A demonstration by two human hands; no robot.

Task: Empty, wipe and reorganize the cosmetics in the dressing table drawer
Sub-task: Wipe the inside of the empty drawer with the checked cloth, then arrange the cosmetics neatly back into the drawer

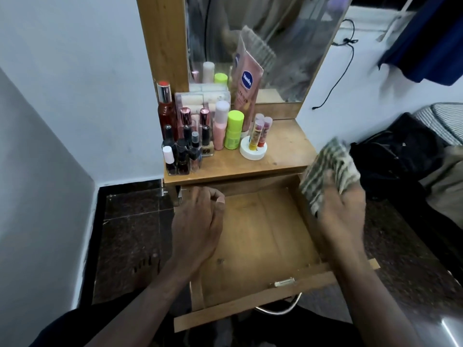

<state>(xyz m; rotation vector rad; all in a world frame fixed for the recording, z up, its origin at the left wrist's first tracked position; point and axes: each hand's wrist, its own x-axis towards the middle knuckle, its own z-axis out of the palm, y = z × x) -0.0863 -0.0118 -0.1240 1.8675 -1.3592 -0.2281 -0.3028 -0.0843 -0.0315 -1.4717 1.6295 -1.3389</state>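
The drawer [260, 236] stands pulled out from under the dressing table top [283, 149], its wooden floor bare, and the cosmetics [200, 136] are all crowded on that top, behind the drawer and toward its left rear corner: nail polish bottles at the very front edge, taller pump bottles and a green-capped bottle [234, 128] behind them, and a pink Vaseline tube [246, 86] leaning on the mirror [288, 46]. The right hand [343, 216] is clenched around a bunched striped cloth [328, 171] above the drawer's right rear corner; the cloth is blurred, so whether it touches the wall there I cannot tell. The left hand [200, 221] rests over the drawer's left wall, fingers loosely curled and holding nothing. Judging from this, emptying is done and wiping is in hand, with the refill still to come. The main risk is the bottles lined along the top's front edge just behind the drawer: a wide sweep of the cloth, or a jolt to the drawer, could tip the small ones into the drawer or onto the dark floor [132, 234] to the drawer's left, where glass may break. The leaning tube could also slide down and topple its neighbours. The drawer is drawn far out, so pressing hard near its front could strain or tilt it
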